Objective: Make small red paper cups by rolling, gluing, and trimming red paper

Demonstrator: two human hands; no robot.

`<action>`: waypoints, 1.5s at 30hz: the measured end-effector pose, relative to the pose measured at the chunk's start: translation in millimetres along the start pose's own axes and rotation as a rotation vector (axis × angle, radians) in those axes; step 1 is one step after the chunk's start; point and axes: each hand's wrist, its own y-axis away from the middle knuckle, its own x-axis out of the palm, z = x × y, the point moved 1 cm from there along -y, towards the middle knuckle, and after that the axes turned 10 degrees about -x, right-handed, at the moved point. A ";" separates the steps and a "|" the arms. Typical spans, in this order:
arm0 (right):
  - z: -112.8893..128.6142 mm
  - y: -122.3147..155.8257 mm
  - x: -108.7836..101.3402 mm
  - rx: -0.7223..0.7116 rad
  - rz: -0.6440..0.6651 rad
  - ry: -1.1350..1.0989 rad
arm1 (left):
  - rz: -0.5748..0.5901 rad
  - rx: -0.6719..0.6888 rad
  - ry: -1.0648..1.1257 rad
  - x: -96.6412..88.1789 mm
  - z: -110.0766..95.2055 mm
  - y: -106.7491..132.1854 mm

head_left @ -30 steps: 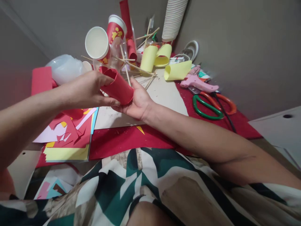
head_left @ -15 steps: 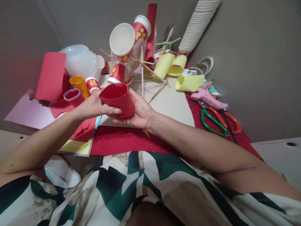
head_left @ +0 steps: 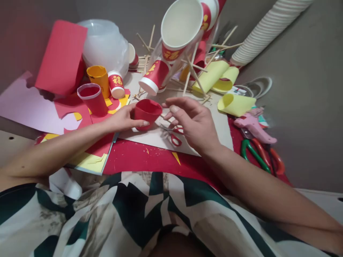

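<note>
My left hand (head_left: pixel 124 119) grips a red paper tube (head_left: pixel 148 113) from its left side, thumb across the front. The tube stands upright at the white board, its open top facing up. My right hand (head_left: pixel 197 123) is off the tube, just to its right, fingers loosely bent and apart with nothing visible in them. Below those fingers lie small scissors (head_left: pixel 175 139) with red handles, partly hidden by the hand. Left of the tube are a red tube with a pale rim (head_left: pixel 93 101), a yellow-orange tube (head_left: pixel 100 82) and a small red-and-white paper cup (head_left: pixel 116 84).
A structure of paper cups (head_left: pixel 182 26) and sticks (head_left: pixel 191 69) rises behind my hands. Yellow paper rolls (head_left: pixel 237 104), a pink glue gun (head_left: pixel 255 126) and green-and-orange-handled scissors (head_left: pixel 255 155) lie right. Red paper (head_left: pixel 60 59) and a plastic bag (head_left: pixel 104 46) are left.
My right hand has let go of the red paper tube and moved right. The left hand still holds the tube, now lower at the board. The small scissors have come into view.
</note>
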 end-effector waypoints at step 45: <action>-15.6 22.9 -46.1 0.027 0.734 1.251 | -0.377 0.478 -0.443 9.6 -28.9 34.8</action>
